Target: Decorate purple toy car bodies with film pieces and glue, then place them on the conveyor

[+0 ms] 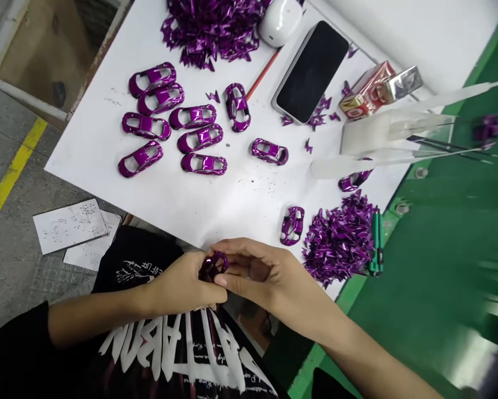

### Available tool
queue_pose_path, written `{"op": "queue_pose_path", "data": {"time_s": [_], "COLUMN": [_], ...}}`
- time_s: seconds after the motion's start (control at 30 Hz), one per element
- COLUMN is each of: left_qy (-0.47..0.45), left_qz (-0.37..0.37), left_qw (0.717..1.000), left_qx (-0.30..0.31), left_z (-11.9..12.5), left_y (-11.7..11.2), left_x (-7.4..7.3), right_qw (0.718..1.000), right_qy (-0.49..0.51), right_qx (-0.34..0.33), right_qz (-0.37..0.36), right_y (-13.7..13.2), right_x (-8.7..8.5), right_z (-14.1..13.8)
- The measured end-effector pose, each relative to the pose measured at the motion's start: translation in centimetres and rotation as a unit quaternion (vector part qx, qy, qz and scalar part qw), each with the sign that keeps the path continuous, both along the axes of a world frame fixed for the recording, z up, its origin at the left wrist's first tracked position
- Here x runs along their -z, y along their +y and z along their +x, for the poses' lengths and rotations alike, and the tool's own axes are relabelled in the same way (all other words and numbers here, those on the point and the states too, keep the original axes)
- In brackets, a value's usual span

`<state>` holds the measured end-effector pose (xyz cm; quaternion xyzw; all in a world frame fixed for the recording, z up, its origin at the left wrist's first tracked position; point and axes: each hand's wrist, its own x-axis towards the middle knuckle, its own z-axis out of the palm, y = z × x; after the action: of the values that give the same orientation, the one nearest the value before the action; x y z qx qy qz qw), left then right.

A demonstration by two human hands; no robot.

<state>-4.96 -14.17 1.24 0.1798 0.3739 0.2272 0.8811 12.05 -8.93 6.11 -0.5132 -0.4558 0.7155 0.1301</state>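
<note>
My left hand (182, 288) and my right hand (257, 274) meet at the near edge of the white table (99, 133). Both are closed around one shiny purple toy car body (214, 265), held between the fingertips over my lap. Another purple car body (292, 225) lies on the table just beyond my right hand. A heap of small purple parts (341, 237) sits to its right.
Several purple car bodies (172, 124) lie in rows at the table's left, one more (269, 151) in the middle. A bigger heap of purple parts (213, 27), a phone (311, 71), a red carton (367, 91), a green tool (376, 244) and papers (70, 226) on the floor are around.
</note>
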Motion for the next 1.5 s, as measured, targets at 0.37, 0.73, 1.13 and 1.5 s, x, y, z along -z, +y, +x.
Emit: {"op": "queue_pose_path", "data": {"time_s": [0.37, 0.73, 1.13, 1.5], "left_qy": [-0.005, 0.021, 0.101, 0.063], "left_qz": [0.023, 0.194, 0.166, 0.175], "left_qw": [0.997, 0.971, 0.973, 0.97], "left_qx": [-0.07, -0.139, -0.126, -0.157], "left_z": [-1.8, -1.9, -0.1, 1.5], "left_y": [0.2, 1.1, 5.2, 7.7], "left_x": [-1.3, -0.3, -1.4, -0.8], "right_qw": [0.992, 0.946, 0.84, 0.829], "right_qy": [-0.019, -0.068, -0.244, -0.156], "right_qx": [0.107, 0.279, 0.272, 0.342], "right_qz": [0.069, 0.151, 0.4, 0.413], "right_y": [-0.8, -0.5, -0.9, -1.6], "right_x": [-0.7, 2.9, 4.3, 2.1], "right_z": [0.0, 1.7, 1.0, -0.2]}}
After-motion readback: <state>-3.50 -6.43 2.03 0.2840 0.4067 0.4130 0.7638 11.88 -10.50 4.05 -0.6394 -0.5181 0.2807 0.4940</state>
